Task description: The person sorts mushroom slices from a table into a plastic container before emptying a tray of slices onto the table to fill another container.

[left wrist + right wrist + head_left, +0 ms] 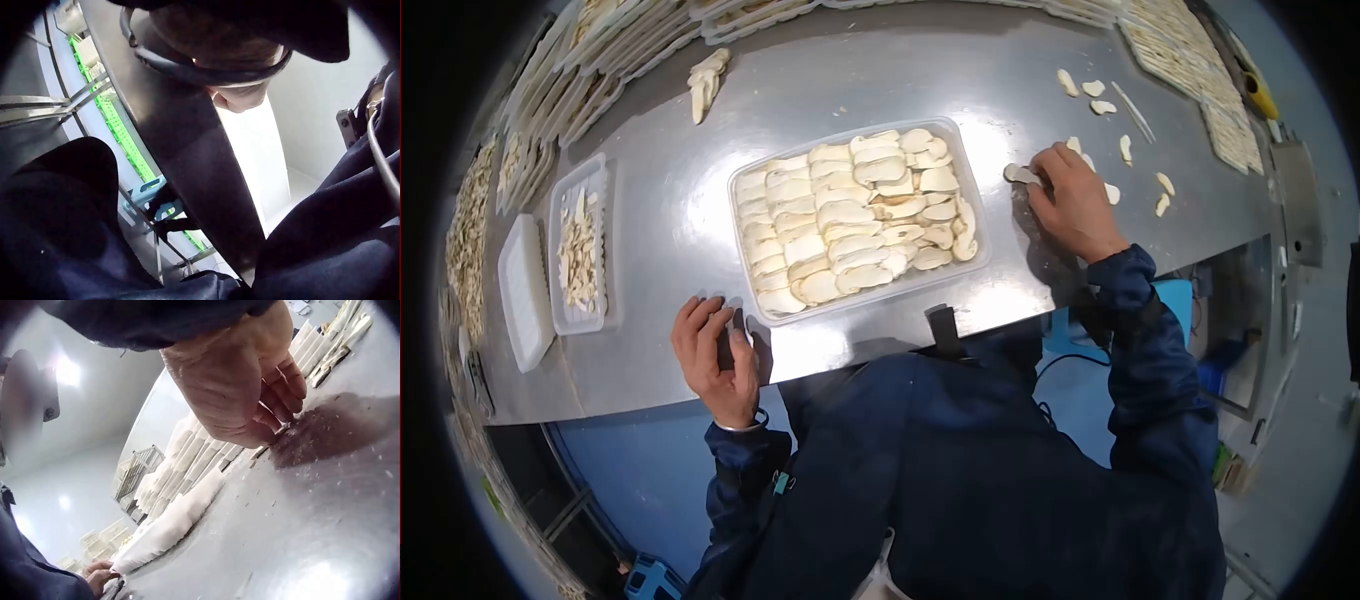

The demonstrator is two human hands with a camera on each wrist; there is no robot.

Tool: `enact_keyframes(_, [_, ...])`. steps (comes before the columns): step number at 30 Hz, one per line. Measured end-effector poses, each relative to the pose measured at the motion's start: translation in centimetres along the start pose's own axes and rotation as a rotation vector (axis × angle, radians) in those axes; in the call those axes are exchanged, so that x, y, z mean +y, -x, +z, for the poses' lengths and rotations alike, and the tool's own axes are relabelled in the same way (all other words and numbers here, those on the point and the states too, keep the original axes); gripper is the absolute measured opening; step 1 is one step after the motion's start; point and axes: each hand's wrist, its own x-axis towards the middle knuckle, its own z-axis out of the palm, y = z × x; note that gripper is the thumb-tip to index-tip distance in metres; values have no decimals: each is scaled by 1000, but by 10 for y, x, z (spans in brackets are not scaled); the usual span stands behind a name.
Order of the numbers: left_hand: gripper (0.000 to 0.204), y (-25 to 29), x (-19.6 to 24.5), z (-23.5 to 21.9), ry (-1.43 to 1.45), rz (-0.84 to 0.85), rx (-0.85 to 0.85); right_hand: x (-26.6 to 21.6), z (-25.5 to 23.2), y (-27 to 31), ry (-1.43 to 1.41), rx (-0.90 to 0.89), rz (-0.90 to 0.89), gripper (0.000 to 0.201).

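My right hand (pixel 1075 200) is low over the steel table, right of the tray. Thumb and fingertips pinch a pale mushroom slice (pixel 1021 174), whose rounded end sticks out toward the tray. In the right wrist view the fingers (pixel 284 394) bend down to the tabletop and partly hide the slice. A clear plastic tray (pixel 983 225) lies between the hands, filled with overlapping rows of mushroom slices (pixel 845 215). My left hand (pixel 715 355) rests at the table's front edge by the tray's near left corner, fingers loosely bent and holding nothing.
Loose slices (pixel 1093 88) and a thin white stick (pixel 1135 112) lie at the right. Farther left are a small clump of slices (pixel 706 82), a white tray (pixel 603 250) of small pieces and a white container (pixel 525 295). Stacked trays (pixel 560 90) line the back left.
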Motion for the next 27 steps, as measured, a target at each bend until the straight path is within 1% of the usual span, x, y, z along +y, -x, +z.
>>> enact_keyframes(4, [23, -1, 0, 0, 3, -2, -6, -6, 1, -5, 22, -7, 0, 18])
enact_keyframes(7, [24, -1, 0, -1, 5, 1, -12, -43, -2, -12, -113, 108, -129, 19])
enact_keyframes(8, [24, -1, 0, -1, 4, 2, -13, -58, -1, -16, -142, 144, -219, 18])
enact_keyframes(11, [25, 0, -1, -1, 8, 3, -14, -97, 9, -29, -162, 158, -386, 19])
enact_keyframes(14, [25, 0, -1, -1, 9, -5, -5, -109, 25, -38, -151, 121, -449, 23])
enact_keyframes(19, [26, 1, -1, 0, 7, -9, -2, -110, 36, -44, -98, 119, -469, 22])
enact_keyframes(23, [26, 0, -1, 0, 4, -8, -7, -111, 37, -46, -91, 85, -477, 21])
enact_keyframes(27, [26, 1, -2, 0, 5, -6, -2, -113, 40, -46, -78, 98, -469, 19])
